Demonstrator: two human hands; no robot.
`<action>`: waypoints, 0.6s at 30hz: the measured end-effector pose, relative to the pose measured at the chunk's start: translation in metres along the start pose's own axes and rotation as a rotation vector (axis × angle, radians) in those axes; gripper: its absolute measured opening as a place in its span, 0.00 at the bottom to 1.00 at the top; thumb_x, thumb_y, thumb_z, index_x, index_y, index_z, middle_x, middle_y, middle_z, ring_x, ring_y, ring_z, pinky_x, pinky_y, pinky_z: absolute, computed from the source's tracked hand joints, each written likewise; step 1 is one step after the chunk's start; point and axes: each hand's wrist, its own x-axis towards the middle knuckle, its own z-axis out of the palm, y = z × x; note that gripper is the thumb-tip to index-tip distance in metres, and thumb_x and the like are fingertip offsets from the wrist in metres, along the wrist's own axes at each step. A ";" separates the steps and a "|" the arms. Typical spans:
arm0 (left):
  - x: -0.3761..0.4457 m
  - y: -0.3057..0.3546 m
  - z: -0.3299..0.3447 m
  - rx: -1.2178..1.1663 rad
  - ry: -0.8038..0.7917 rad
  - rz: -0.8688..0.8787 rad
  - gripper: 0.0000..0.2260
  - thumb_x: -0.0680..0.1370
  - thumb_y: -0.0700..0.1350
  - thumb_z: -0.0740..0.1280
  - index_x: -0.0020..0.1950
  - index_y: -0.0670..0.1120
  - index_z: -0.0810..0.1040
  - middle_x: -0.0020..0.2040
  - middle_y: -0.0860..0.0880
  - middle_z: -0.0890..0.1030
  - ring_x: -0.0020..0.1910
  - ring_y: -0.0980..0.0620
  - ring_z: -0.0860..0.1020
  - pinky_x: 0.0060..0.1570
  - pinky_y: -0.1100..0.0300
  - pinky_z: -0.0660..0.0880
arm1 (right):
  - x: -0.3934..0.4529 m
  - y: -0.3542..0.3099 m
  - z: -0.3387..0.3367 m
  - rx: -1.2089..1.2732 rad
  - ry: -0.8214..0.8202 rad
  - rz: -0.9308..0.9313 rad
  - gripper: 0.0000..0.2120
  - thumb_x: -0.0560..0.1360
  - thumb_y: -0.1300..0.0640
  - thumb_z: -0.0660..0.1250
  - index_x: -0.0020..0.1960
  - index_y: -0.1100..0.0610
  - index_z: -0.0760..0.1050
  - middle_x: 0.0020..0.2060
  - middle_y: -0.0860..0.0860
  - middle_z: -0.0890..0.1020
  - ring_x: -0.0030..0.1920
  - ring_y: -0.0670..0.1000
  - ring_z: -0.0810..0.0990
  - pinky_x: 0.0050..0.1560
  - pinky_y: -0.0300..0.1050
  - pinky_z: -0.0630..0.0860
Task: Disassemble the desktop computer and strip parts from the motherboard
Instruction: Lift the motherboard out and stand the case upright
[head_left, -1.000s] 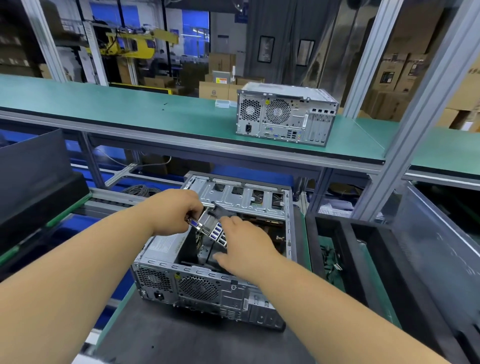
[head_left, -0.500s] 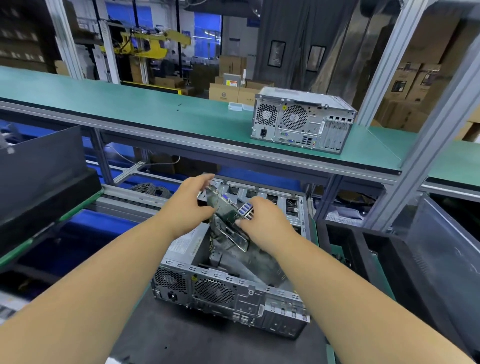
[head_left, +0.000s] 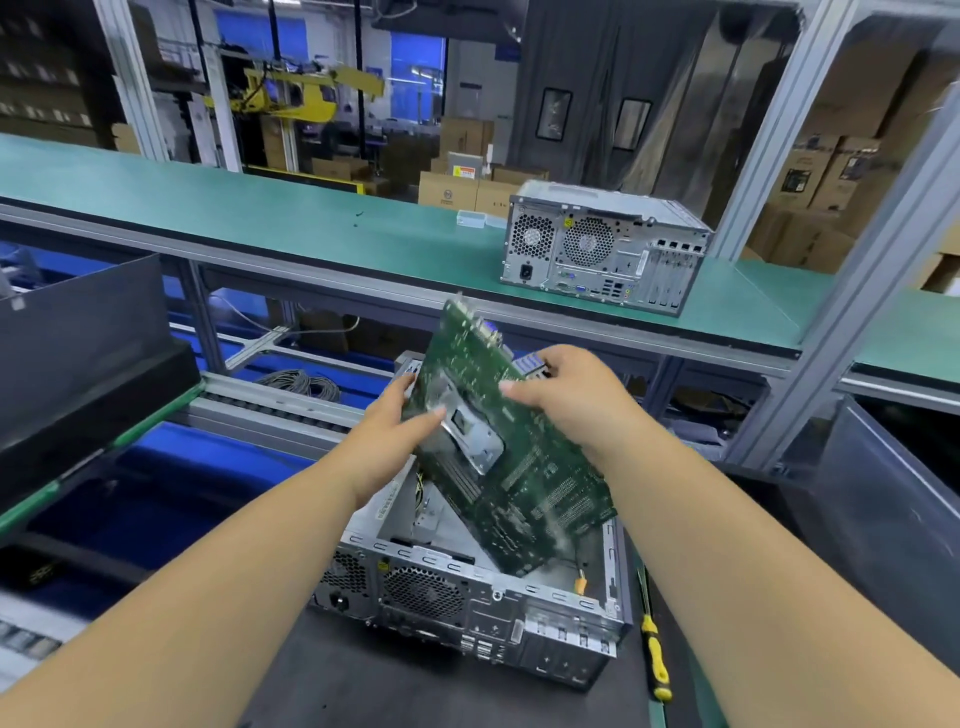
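Left hand (head_left: 387, 436) grips the board's (head_left: 511, 462) left edge, thumb on the solder side, fingers hidden behind it. Right hand (head_left: 574, 397) pinches the top-right edge near the port block; its fingertips are out of sight too. Board tilted, underside facing the camera, top corner at 12 o'clock, bottom corner still dipping into the open case (head_left: 467, 597); component side not visible, traces motion-blurred. Half a second ago the board sat low in the chassis with ports up; now it's lifted most of the way out and flipped green-side toward the camera, and the camera has moved in closer. Case lies on a dark mat (head_left: 395, 680), rear fans facing 6 o'clock. Yellow-handled screwdriver (head_left: 655, 660) on the mat at 4 o'clock from the case, tip hard to make out. Second PC (head_left: 602, 249), closed, stands on the green bench (head_left: 260, 208) at 1 o'clock. Black bin (head_left: 78, 338) at 9 o'clock, cut off by the frame. Cardboard boxes (head_left: 457, 189) and aluminium framing (head_left: 769, 135) behind.
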 end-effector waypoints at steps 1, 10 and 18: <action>0.001 0.002 0.001 -0.019 0.025 -0.016 0.42 0.66 0.71 0.66 0.76 0.64 0.52 0.77 0.53 0.60 0.73 0.49 0.63 0.72 0.43 0.61 | 0.000 -0.004 -0.005 0.067 0.024 -0.010 0.12 0.72 0.48 0.75 0.49 0.53 0.76 0.46 0.54 0.83 0.44 0.53 0.82 0.36 0.42 0.70; 0.006 0.015 0.005 -0.231 0.166 -0.218 0.47 0.63 0.74 0.63 0.76 0.64 0.47 0.78 0.51 0.57 0.73 0.43 0.64 0.72 0.41 0.57 | -0.015 -0.014 -0.015 0.354 0.150 -0.209 0.12 0.75 0.51 0.73 0.56 0.52 0.77 0.47 0.49 0.84 0.45 0.54 0.82 0.47 0.49 0.78; -0.011 0.057 0.026 -0.351 0.084 -0.114 0.29 0.78 0.64 0.60 0.76 0.55 0.61 0.69 0.44 0.68 0.65 0.46 0.71 0.67 0.50 0.68 | -0.023 0.015 -0.029 0.512 0.258 -0.402 0.07 0.75 0.54 0.72 0.49 0.44 0.76 0.37 0.39 0.78 0.37 0.41 0.74 0.39 0.31 0.73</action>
